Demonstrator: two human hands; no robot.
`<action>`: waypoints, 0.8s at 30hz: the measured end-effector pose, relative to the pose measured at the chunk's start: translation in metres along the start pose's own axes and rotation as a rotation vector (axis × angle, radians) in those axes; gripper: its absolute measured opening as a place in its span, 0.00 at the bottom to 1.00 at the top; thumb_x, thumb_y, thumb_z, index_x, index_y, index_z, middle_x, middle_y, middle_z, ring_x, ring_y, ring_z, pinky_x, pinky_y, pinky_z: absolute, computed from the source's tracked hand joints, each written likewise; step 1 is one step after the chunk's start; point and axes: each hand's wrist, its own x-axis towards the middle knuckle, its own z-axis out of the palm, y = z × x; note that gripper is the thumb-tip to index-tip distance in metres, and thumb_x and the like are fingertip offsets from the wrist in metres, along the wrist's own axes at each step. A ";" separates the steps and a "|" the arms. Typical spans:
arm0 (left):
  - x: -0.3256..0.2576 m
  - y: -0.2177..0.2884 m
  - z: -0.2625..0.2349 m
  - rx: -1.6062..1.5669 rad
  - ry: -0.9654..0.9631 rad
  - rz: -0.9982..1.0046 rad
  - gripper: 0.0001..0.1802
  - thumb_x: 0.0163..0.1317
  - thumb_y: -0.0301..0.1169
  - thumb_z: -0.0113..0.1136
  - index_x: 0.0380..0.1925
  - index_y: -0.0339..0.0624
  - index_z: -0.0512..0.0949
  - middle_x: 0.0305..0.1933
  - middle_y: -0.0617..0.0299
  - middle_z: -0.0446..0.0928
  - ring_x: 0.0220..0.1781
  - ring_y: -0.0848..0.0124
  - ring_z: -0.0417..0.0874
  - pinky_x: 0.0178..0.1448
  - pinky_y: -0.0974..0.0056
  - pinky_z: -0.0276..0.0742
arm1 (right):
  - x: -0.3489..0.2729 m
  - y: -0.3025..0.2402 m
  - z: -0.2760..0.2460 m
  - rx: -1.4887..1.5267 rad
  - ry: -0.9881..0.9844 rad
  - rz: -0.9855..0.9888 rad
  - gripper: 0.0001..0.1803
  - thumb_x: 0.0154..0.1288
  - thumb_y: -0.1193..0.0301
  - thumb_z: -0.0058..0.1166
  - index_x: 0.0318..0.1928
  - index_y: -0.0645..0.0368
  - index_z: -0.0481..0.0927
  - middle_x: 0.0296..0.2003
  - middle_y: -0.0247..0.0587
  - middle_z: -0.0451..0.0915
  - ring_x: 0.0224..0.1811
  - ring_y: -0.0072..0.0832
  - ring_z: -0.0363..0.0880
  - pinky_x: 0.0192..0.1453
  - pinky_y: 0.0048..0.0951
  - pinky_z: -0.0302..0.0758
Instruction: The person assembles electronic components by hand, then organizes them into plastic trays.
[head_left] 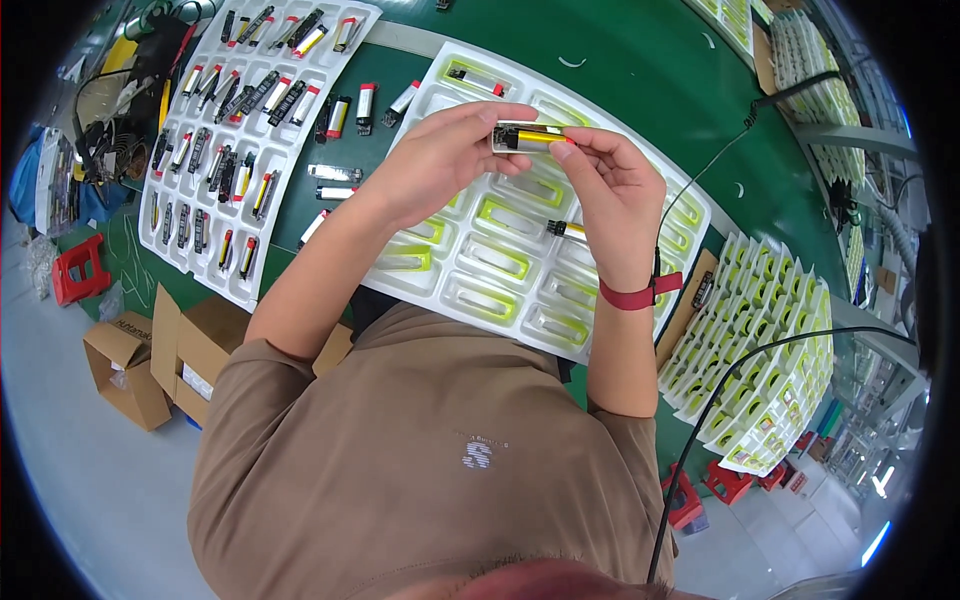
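Note:
Up over the white compartment tray [425, 283], both my hands hold one small battery assembly. It has a yellow cylindrical cell [537, 138] with a black end piece, lying along a pale narrow housing. My left hand [440, 160] grips the left end, its fingers partly behind the piece. My right hand [622, 190] pinches the right end between thumb and fingers. Yellow-green frames [500, 260] sit in many of the tray's compartments. One compartment by the right wrist has a battery piece [567, 231], and another with a red end [480, 80] lies near the tray's far edge.
On the left, a second white tray [222, 275] holds several battery assemblies. Loose ones [365, 105] lie on the green table [630, 60] between the trays. Stacked trays [755, 350] stand at right. A red wrist strap [640, 292] with a black cord circles my right wrist. Cardboard boxes [130, 370] are lower left.

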 end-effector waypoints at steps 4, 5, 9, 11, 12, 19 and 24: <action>0.000 -0.001 0.000 0.029 0.004 -0.008 0.23 0.82 0.35 0.41 0.65 0.28 0.71 0.59 0.51 0.77 0.53 0.64 0.81 0.62 0.60 0.76 | 0.000 -0.001 0.001 -0.003 0.002 0.019 0.09 0.67 0.80 0.65 0.47 0.67 0.84 0.39 0.32 0.85 0.36 0.13 0.79 0.42 0.16 0.76; -0.001 -0.001 0.000 0.036 0.006 -0.010 0.23 0.82 0.35 0.41 0.65 0.28 0.71 0.59 0.51 0.77 0.53 0.65 0.81 0.62 0.60 0.76 | 0.000 -0.001 0.002 -0.004 0.001 0.020 0.09 0.67 0.80 0.65 0.47 0.67 0.84 0.39 0.32 0.85 0.36 0.13 0.79 0.42 0.16 0.76; 0.000 -0.002 -0.001 0.026 0.020 0.004 0.23 0.82 0.35 0.41 0.64 0.28 0.72 0.59 0.51 0.77 0.53 0.65 0.81 0.62 0.60 0.76 | -0.003 -0.002 0.006 0.037 0.039 -0.021 0.09 0.68 0.80 0.64 0.47 0.68 0.84 0.39 0.34 0.86 0.37 0.14 0.80 0.43 0.17 0.76; 0.000 -0.002 -0.001 0.036 0.022 0.011 0.23 0.81 0.34 0.41 0.64 0.28 0.72 0.59 0.51 0.77 0.52 0.65 0.81 0.62 0.59 0.76 | -0.003 -0.001 0.006 0.040 0.054 -0.026 0.08 0.69 0.80 0.63 0.47 0.68 0.84 0.39 0.35 0.86 0.37 0.14 0.80 0.43 0.17 0.76; 0.000 -0.001 0.000 0.036 0.023 0.010 0.23 0.81 0.34 0.41 0.64 0.28 0.72 0.59 0.51 0.77 0.52 0.65 0.81 0.62 0.59 0.76 | -0.003 -0.001 0.005 0.042 0.047 -0.031 0.09 0.69 0.80 0.63 0.48 0.68 0.83 0.39 0.35 0.85 0.38 0.15 0.80 0.43 0.17 0.77; 0.000 -0.010 0.000 -0.157 0.067 -0.084 0.24 0.75 0.28 0.50 0.67 0.29 0.68 0.55 0.51 0.79 0.51 0.62 0.84 0.57 0.59 0.79 | -0.001 0.010 0.012 0.516 -0.039 -0.041 0.10 0.74 0.79 0.57 0.52 0.65 0.77 0.44 0.38 0.82 0.44 0.18 0.81 0.48 0.20 0.77; 0.003 -0.017 0.017 0.075 0.060 -0.021 0.23 0.67 0.23 0.54 0.63 0.42 0.72 0.50 0.57 0.82 0.50 0.71 0.83 0.55 0.65 0.77 | -0.002 0.014 0.016 0.585 -0.123 -0.030 0.09 0.74 0.78 0.56 0.52 0.64 0.76 0.44 0.39 0.82 0.43 0.21 0.82 0.49 0.22 0.78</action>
